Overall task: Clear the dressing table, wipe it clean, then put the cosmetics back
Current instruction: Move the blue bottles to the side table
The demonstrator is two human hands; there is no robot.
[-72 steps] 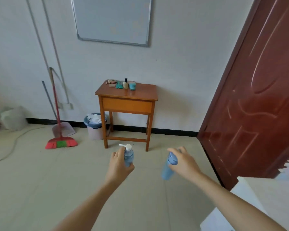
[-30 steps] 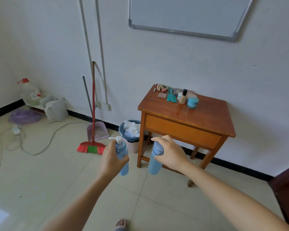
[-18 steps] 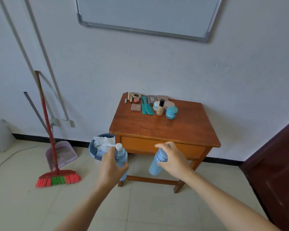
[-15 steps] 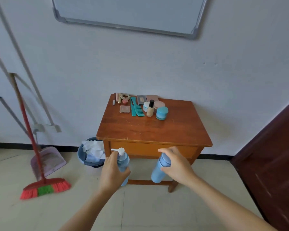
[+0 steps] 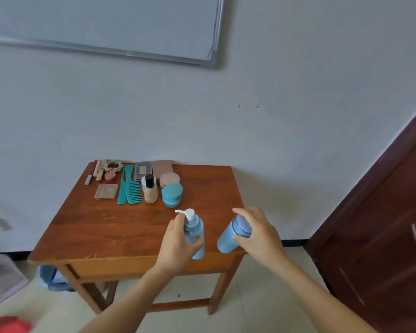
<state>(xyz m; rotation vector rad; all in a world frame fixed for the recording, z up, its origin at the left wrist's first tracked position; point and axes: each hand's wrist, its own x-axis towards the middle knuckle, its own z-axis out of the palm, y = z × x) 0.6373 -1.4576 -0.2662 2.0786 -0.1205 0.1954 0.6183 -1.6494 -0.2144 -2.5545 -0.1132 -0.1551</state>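
Note:
A small wooden dressing table [image 5: 101,234] stands against the white wall. My left hand [image 5: 175,243] grips a blue pump bottle [image 5: 194,230] with a white pump head, held over the table's front right part. My right hand [image 5: 259,234] holds a tilted light-blue capped bottle [image 5: 233,234] over the table's right front corner. At the back of the table lie two teal combs [image 5: 130,186], a teal jar [image 5: 171,194], a beige bottle with a black cap [image 5: 150,189], a pink compact [image 5: 169,179], flat palettes [image 5: 106,191], a scrunchie [image 5: 113,165] and several small sticks.
A dark red door [image 5: 382,236] stands at the right. A whiteboard [image 5: 106,25] hangs on the wall above. A blue waste bin [image 5: 49,278] sits under the table's left side, a pink dustpan [image 5: 0,275] and a red broom head [image 5: 7,325] at the lower left.
I have walked up to the table. Both hands, each still holding its bottle, have risen from below the table front to above its top.

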